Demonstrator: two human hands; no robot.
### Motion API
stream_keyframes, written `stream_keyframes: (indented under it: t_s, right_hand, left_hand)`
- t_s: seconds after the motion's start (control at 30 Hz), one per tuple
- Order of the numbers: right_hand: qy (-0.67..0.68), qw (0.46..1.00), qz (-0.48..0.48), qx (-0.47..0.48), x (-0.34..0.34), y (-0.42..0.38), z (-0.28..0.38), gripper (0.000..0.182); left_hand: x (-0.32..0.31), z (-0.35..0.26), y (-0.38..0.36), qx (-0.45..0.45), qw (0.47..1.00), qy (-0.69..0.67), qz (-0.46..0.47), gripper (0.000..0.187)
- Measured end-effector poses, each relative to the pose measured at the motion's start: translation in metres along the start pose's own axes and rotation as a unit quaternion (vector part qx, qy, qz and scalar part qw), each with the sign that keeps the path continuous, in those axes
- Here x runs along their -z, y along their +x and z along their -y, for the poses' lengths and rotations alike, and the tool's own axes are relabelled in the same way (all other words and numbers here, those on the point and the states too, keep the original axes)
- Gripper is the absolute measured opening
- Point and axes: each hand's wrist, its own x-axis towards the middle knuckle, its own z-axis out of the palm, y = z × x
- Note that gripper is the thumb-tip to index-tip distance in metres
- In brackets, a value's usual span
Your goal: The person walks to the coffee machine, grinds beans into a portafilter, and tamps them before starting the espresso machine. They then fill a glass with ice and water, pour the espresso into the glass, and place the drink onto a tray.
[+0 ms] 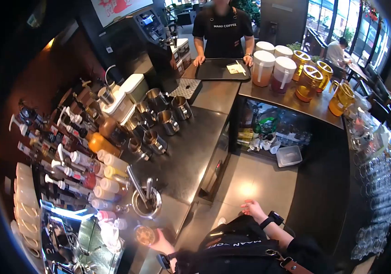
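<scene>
At the counter's near left edge, my left hand (161, 243) is closed around a cup with a brown drink (145, 235), seen from above. The cup is beside a round metal container (146, 203) with metal tools standing in it. My right hand (253, 208) hangs over the floor in front of my apron, fingers apart, holding nothing. Dark bands with devices are on both my wrists.
Syrup pump bottles (79, 157) and metal pitchers (168, 122) stand on the left counter (200, 150). A co-worker (223, 43) touches a black tray (211, 69) at the far side. Pitchers of drinks (283, 73) and stacked glasses (378, 201) are at right.
</scene>
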Motion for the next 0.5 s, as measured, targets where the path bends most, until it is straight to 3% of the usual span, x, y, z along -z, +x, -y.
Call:
stream_keyframes:
  t_s: [0.03, 0.07, 0.13, 0.2, 0.27, 0.3, 0.37, 0.43, 0.5]
  right_hand:
    - [-0.012, 1.0, -0.002, -0.002, 0.005, 0.01, 0.017, 0.028]
    - [-0.025, 1.0, -0.005, -0.004, 0.012, 0.022, 0.032, 0.028]
    - [-0.014, 1.0, 0.0, -0.016, 0.031, 0.06, 0.055, 0.026]
    - [-0.036, 0.999, 0.014, 0.002, 0.053, 0.098, 0.077, 0.027]
    - [-0.049, 0.998, 0.024, -0.002, 0.072, 0.133, 0.11, 0.028]
    - [-0.055, 0.998, 0.028, -0.004, 0.079, 0.142, 0.132, 0.029]
    - [-0.088, 0.994, 0.038, 0.053, 0.096, 0.159, 0.173, 0.031]
    - [-0.137, 0.978, 0.029, 0.153, 0.11, 0.162, 0.222, 0.03]
    - [-0.27, 0.916, -0.056, 0.292, 0.126, 0.168, 0.262, 0.025]
  left_hand:
    - [-0.008, -0.018, -0.009, 0.009, 0.998, -0.054, -0.012, 0.074]
    - [-0.013, 0.005, -0.011, 0.029, 0.998, -0.063, -0.007, 0.074]
    - [-0.032, -0.042, -0.031, -0.029, 0.998, 0.006, -0.051, 0.073]
    - [-0.053, -0.066, -0.05, -0.012, 0.999, 0.012, -0.04, 0.075]
    - [-0.089, -0.117, -0.075, 0.079, 0.994, -0.065, -0.042, 0.079]
    - [-0.105, -0.126, -0.083, 0.044, 0.997, -0.051, -0.046, 0.08]
    - [-0.136, -0.144, -0.102, 0.025, 0.998, 0.024, -0.054, 0.081]
    - [-0.178, -0.202, -0.123, 0.06, 0.996, -0.068, -0.002, 0.072]
    - [-0.214, -0.241, -0.137, 0.091, 0.979, -0.171, 0.066, 0.065]
